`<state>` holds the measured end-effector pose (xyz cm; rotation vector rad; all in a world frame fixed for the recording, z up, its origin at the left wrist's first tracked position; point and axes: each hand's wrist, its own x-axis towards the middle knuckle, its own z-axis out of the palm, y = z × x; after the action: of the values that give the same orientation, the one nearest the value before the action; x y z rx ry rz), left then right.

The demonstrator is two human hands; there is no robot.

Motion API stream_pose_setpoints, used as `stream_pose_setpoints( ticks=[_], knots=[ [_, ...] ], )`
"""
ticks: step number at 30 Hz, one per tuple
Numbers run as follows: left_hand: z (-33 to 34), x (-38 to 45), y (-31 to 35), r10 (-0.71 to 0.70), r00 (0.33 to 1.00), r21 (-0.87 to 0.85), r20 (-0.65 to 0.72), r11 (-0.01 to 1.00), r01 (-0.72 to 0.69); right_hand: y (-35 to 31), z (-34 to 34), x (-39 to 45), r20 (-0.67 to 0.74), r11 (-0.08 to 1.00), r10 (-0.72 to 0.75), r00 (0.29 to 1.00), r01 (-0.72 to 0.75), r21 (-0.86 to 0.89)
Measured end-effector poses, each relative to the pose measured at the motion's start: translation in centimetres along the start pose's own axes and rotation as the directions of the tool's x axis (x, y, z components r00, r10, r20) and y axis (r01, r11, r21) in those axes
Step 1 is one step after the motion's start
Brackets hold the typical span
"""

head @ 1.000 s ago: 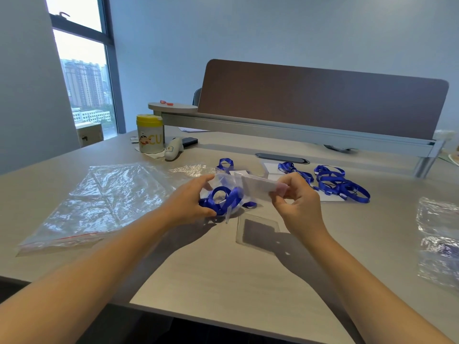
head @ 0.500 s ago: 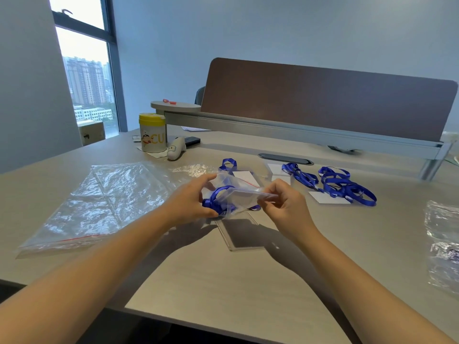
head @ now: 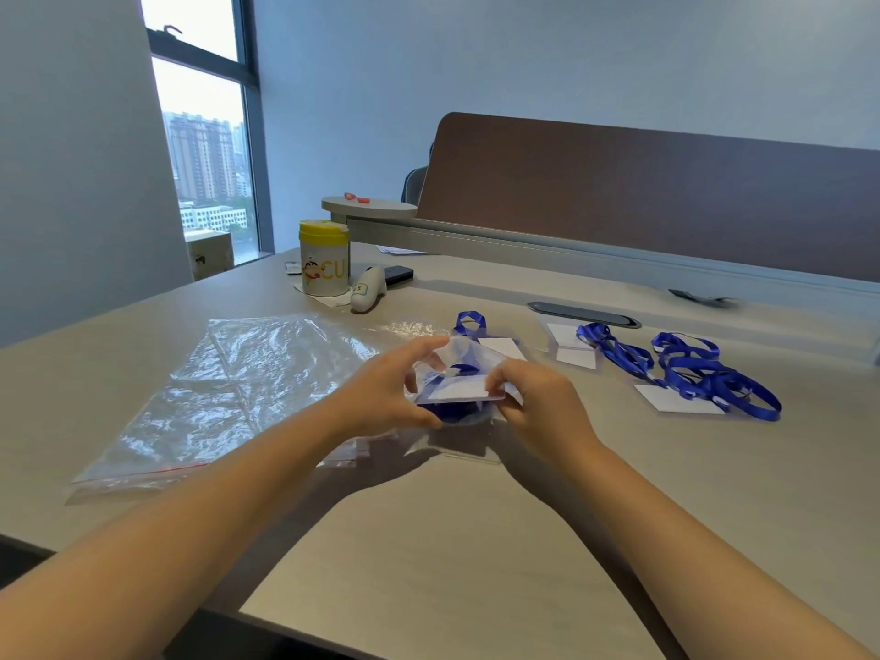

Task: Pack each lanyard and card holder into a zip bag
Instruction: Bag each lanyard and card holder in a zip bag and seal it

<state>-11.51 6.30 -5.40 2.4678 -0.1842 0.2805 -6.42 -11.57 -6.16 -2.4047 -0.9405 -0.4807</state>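
Above the beige table (head: 428, 540), left hand (head: 385, 395) and right hand (head: 538, 404) each pinch the zip bag (head: 452, 373) holding a blue lanyard (head: 450, 412).

Clear zip bag (head: 457, 373), held above the table, contains a blue lanyard (head: 450, 412).

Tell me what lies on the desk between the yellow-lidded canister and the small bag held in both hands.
In the head view, a white handheld device lies beside the yellow-lidded canister; nearer the small bag, crinkled clear plastic and a blue lanyard loop.
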Motion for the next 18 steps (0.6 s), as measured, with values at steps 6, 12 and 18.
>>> stream_pose_setpoints(
  ticks=[6,12,18],
  knots=[
    [0.2,-0.1,-0.3,-0.018,0.998,0.016,0.054,1.0,0.017,-0.2,0.5,0.7,0.081,0.992,-0.017,0.997,0.027,-0.122],
    [0.2,-0.3,-0.3,-0.004,1.0,0.072,-0.013,0.997,0.005,-0.1,0.2,0.1,0.225,0.98,-0.112,0.968,0.145,-0.139],
    [-0.2,-0.3,-0.2,0.038,0.995,0.046,-0.096,0.998,-0.034,1.2,-0.8,0.4,0.013,0.982,0.042,0.999,-0.039,-0.187]
  ],
)
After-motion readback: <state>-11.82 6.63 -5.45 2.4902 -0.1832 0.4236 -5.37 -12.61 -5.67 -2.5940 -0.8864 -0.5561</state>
